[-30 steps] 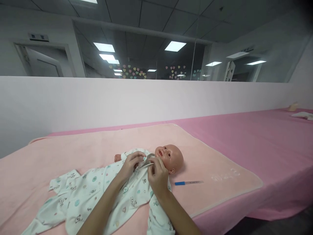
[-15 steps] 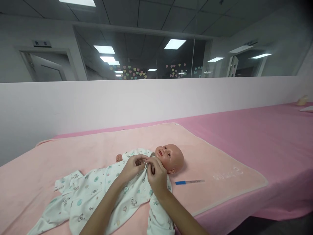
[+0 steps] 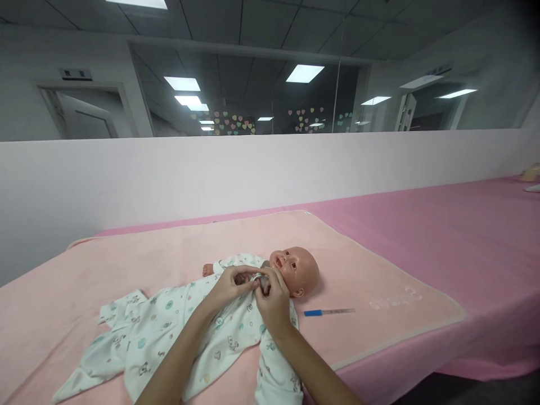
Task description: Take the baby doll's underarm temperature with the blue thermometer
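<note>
I see the left hand (image 3: 230,284) and right hand (image 3: 273,301) each in a closed pinch grip on the romper (image 3: 202,332) collar, drawing both edges together. The doll (image 3: 295,271) lies supine on the blanket (image 3: 379,270); thermometer (image 3: 329,311) at 3 o'clock.

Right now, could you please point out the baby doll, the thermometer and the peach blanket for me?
baby doll (image 3: 301,270): head view, on its bare forehead.
thermometer (image 3: 329,311): head view, on the middle of its slim body, right of the blue end.
peach blanket (image 3: 379,270): head view, on a bare patch right of the doll.
</note>
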A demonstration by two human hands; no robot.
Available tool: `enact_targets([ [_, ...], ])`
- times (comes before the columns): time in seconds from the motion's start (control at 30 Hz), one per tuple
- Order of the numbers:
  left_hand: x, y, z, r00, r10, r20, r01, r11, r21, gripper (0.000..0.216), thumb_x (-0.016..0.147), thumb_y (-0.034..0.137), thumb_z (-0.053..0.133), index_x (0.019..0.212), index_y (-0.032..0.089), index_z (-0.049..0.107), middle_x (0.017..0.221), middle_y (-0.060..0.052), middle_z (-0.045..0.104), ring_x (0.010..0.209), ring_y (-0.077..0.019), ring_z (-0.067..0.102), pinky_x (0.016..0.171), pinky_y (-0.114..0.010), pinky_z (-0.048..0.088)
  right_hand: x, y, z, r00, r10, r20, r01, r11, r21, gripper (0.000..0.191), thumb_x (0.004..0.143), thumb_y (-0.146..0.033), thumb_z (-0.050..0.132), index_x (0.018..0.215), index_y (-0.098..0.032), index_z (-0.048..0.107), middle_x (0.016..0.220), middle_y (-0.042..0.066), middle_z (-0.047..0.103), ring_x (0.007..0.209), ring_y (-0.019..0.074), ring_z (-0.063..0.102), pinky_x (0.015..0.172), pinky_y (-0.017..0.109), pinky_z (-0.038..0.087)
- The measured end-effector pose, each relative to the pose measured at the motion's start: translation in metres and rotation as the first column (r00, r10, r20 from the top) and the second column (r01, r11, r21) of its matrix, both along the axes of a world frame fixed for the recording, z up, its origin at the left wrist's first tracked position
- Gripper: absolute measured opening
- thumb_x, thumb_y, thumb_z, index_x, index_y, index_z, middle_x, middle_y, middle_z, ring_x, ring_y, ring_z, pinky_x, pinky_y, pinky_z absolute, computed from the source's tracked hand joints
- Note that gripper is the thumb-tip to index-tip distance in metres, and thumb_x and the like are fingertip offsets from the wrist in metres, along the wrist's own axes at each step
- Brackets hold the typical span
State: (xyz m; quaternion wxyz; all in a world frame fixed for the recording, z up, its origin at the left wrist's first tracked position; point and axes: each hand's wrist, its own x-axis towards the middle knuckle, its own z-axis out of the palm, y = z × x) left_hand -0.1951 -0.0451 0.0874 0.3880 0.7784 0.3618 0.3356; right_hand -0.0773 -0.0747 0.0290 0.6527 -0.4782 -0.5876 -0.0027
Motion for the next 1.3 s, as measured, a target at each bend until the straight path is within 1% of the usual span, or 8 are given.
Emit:
enact_targets([
  [0.17,0.001,0.002,-0.005,0.999,0.045,0.012,-0.045,0.999,-0.005,0.032,0.073,0.033,0.056,0.095,0.013,0.068,0.070,-0.006,0.065,0.063,-0.0153,0.054,0.057,-0.024,0.040,-0.001,0.002,-0.003,0.999,-0.029,0.028,0.031,0.999,-0.043,0.020,0.076,-0.015,0.041,0.089,-0.018,0.056,0.076,0.003,0.056,0.064,0.0146,0.052,0.064,0.026,0.043],
  [0.3,0.004,0.000,-0.006,0.988,0.116,-0.102,-0.103,0.987,0.122,0.029,0.076,0.030,0.051,0.096,0.015,0.067,0.065,-0.003,0.064,0.057,-0.0135,0.052,0.054,-0.023,0.037,-0.001,0.004,-0.006,0.998,-0.056,0.042,0.060,0.994,-0.086,0.023,0.075,-0.015,0.041,0.092,-0.018,0.056,0.081,0.004,0.061,0.067,0.0157,0.056,0.063,0.026,0.045],
  [0.37,0.006,-0.002,-0.006,0.979,0.148,-0.138,-0.120,0.974,0.190,0.028,0.077,0.029,0.049,0.095,0.017,0.067,0.062,-0.002,0.062,0.056,-0.0125,0.051,0.053,-0.022,0.035,-0.001,0.005,-0.007,0.996,-0.075,0.040,0.079,0.993,-0.092,0.025,0.075,-0.015,0.041,0.095,-0.018,0.056,0.086,0.005,0.063,0.072,0.0166,0.059,0.065,0.027,0.045],
  [0.5,0.008,-0.006,-0.004,0.974,0.158,-0.163,-0.114,0.962,0.249,0.027,0.079,0.028,0.046,0.092,0.017,0.067,0.064,-0.001,0.062,0.058,-0.0124,0.051,0.055,-0.022,0.035,-0.001,0.007,-0.009,0.994,-0.095,0.047,0.099,0.991,-0.092,0.027,0.075,-0.015,0.041,0.098,-0.017,0.056,0.092,0.005,0.065,0.081,0.0174,0.061,0.069,0.026,0.046],
  [0.73,0.007,-0.003,-0.006,0.978,0.159,-0.138,-0.129,0.971,0.202,0.026,0.080,0.029,0.046,0.091,0.016,0.065,0.067,-0.001,0.062,0.062,-0.0133,0.055,0.058,-0.022,0.039,-0.001,0.006,-0.009,0.988,-0.137,0.065,0.144,0.982,-0.122,0.029,0.076,-0.017,0.045,0.103,-0.018,0.054,0.090,0.004,0.067,0.080,0.0176,0.063,0.066,0.025,0.047],
  [0.9,0.006,-0.001,-0.008,0.986,0.139,-0.088,-0.125,0.981,0.147,0.025,0.078,0.026,0.047,0.091,0.015,0.065,0.072,-0.003,0.064,0.068,-0.0147,0.058,0.062,-0.023,0.042,-0.001,0.004,-0.007,0.992,-0.116,0.058,0.123,0.983,-0.138,0.023,0.078,-0.019,0.045,0.098,-0.019,0.056,0.086,0.003,0.068,0.077,0.0166,0.064,0.063,0.024,0.047],
  [1.13,0.007,0.000,-0.007,0.986,0.152,-0.073,-0.139,0.978,0.153,0.024,0.077,0.027,0.049,0.090,0.015,0.065,0.071,-0.002,0.064,0.066,-0.0142,0.057,0.061,-0.023,0.042,0.000,0.005,-0.009,0.992,-0.109,0.062,0.115,0.988,-0.098,0.023,0.077,-0.017,0.045,0.097,-0.020,0.056,0.090,0.002,0.067,0.078,0.0160,0.063,0.065,0.024,0.047],
  [1.3,0.005,0.004,-0.011,0.988,0.144,-0.061,-0.134,0.981,0.143,0.026,0.078,0.028,0.049,0.092,0.015,0.065,0.071,-0.003,0.064,0.067,-0.0146,0.057,0.061,-0.023,0.042,0.000,0.005,-0.010,0.989,-0.124,0.081,0.131,0.987,-0.094,0.023,0.078,-0.017,0.045,0.099,-0.019,0.054,0.091,0.003,0.066,0.079,0.0160,0.063,0.065,0.023,0.046],
])
